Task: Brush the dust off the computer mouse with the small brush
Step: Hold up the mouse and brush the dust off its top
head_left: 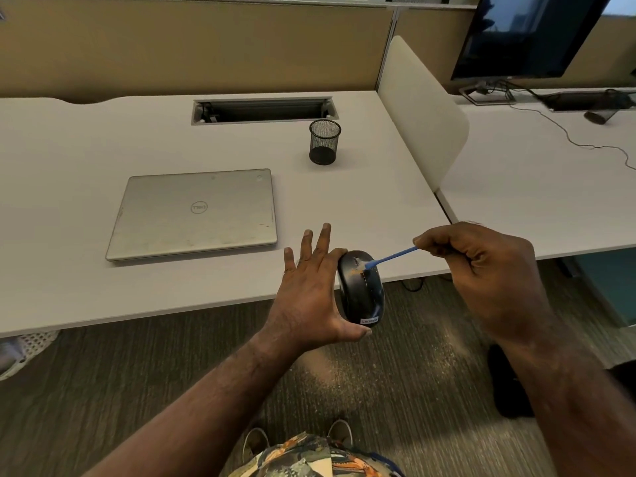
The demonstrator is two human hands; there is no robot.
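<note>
Hands (309, 290), mouse (361, 290), brush (392, 256) past desk edge (206, 308).

On the white rectangular desk (103, 287), the closed silver metal laptop (194, 213) lies at centre, the black wire-mesh pen cup (324, 141) at its 2 o'clock and the recessed metal cable tray (265, 110) at its 12. The black oval plastic computer mouse (361, 290) sits over the desk's near edge at the laptop's 4 o'clock, between the left hand (306, 294) at its 9 and the right hand (481, 270) at its 3, with the thin blue plastic brush (390, 257) reaching from that hand onto the mouse's far end.

Office, likely: partitioned desks (172, 139), monitor (526, 32), laptop (196, 213).
</note>
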